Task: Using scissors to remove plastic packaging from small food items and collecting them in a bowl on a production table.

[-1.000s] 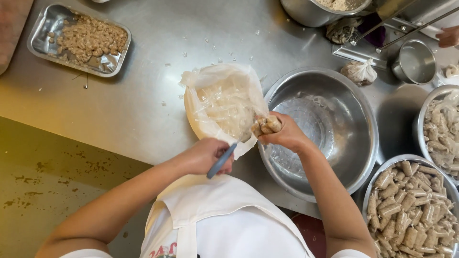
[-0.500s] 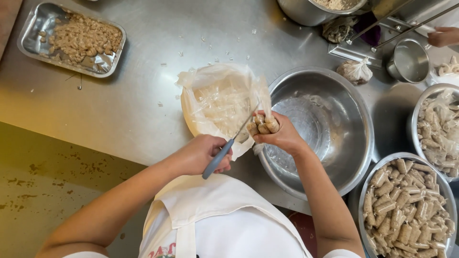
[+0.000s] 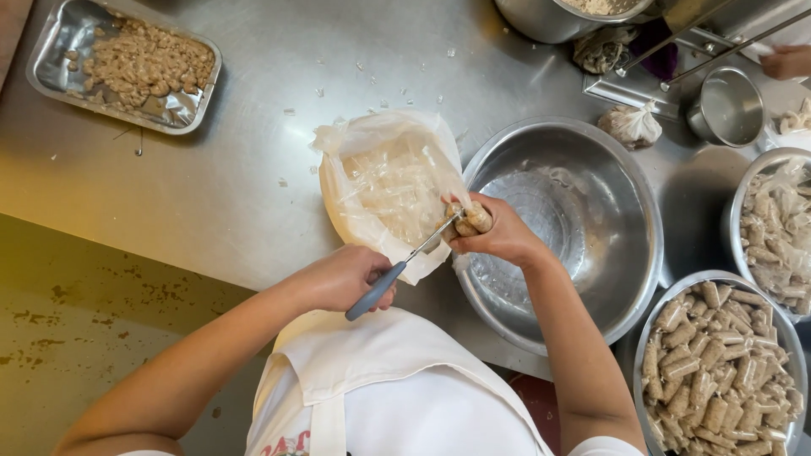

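– What do the hands hold?
– The left hand is wrapped tight around a grey-handled knife. The right hand pinches a little sausage roll over the big bowl's rim.
– Any room nearby?
– Yes, bare counter lies left of the plastic bag.
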